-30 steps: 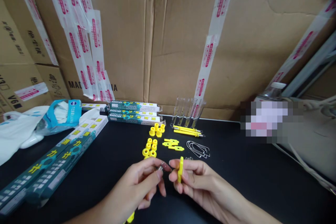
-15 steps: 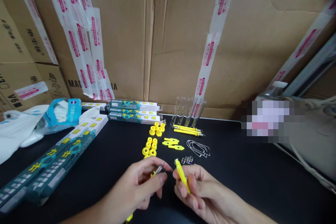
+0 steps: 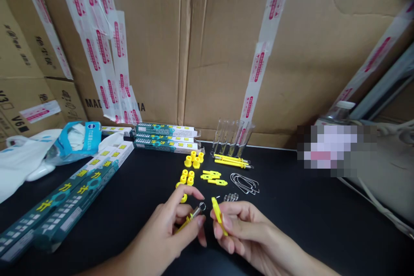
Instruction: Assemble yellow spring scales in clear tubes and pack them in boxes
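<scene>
Left hand [image 3: 163, 235] pinches a yellow rod with a metal tip [image 3: 192, 216] between thumb and fingers; right hand [image 3: 246, 233] grips a flat yellow plastic strip [image 3: 219, 216], the two just apart above the black tabletop [image 3: 291, 224]. Beyond them lie yellow bushings [image 3: 189, 177] (one sits right behind the left forefinger), flat yellow pieces [image 3: 211, 177], small wire rings [image 3: 230, 197] and bent wire loops [image 3: 245, 183]. Farthest, glass tubes [image 3: 229, 138] stand before a taped cardboard wall [image 3: 213, 51], with teal-and-white boxes [image 3: 166, 137] to their left.

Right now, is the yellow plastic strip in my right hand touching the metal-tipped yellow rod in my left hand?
Apart. The head view shows a plain gap of dark table between the yellow plastic strip and the metal-tipped yellow rod.
</scene>
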The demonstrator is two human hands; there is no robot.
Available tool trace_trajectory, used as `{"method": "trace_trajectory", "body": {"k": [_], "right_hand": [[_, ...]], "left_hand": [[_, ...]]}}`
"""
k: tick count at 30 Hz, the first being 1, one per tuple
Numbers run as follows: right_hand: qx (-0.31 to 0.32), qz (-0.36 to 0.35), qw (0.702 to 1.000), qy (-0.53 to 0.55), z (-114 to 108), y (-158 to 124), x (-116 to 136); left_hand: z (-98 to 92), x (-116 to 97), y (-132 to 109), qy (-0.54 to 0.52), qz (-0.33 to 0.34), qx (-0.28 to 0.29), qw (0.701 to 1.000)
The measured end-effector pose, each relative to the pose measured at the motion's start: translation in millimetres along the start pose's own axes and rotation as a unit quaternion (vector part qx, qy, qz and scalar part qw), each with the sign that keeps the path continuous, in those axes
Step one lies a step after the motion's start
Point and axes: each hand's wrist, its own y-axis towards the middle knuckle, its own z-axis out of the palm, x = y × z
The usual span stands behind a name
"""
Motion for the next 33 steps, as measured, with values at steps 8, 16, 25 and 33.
{"method": "trace_trajectory", "body": {"k": [8, 16, 25, 33], "right_hand": [[-0.058, -0.040, 0.994, -0.081, 11, -8, 7], [-0.077, -0.094, 0.983, -0.136, 0, -8, -10], [-0.046, -0.114, 0.987, -0.108, -5, -3, -13], [-0.030, -0.103, 0.987, -0.122, -7, -3, -14]], "left_hand": [[-2.5, -8, -3, 0.094, 0.065, -0.010, 0.993], [-3.0, -8, -5, 0.142, 0.074, -0.009, 0.987], [-2.8, -12, -4, 0.219, 0.066, -0.109, 0.967], [-7.1, -10, 1, 0.236, 0.076, -0.158, 0.956]]}}
